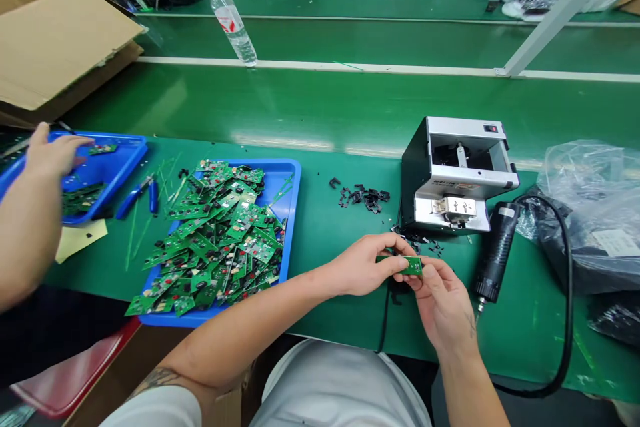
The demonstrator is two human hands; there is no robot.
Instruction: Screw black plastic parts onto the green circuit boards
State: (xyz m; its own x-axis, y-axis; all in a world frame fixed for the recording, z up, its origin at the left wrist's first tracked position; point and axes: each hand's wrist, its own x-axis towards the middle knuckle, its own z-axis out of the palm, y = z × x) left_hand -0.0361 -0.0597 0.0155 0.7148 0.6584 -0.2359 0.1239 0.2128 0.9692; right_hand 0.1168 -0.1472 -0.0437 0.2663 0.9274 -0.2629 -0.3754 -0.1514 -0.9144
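Left hand (367, 265), right hand (443, 303) – grip clamped on small circuit board (413, 266) (green), near silver-black machine (457, 177)

- Bench (325, 247): green, uniform.
- Tray (296, 213), 8 o'clock: blue.
- Boards (240, 220) in it: green, speckled black, red and silver.
- Held board (414, 267), 4 o'clock: green.
- Clips (367, 198), 3 o'clock: black.
- Machine (457, 173), 3 o'clock: silver face, black side, red switch.
- Driver (495, 253), 4 o'clock: black.
- Pliers (133, 199), 9 o'clock: blue handles.
- Bottle (233, 23), 11 o'clock: clear, red-and-white label.
- Carton (60, 40), 10 o'clock: plain brown.
- Shirt (340, 387), 6 o'clock: pale grey.
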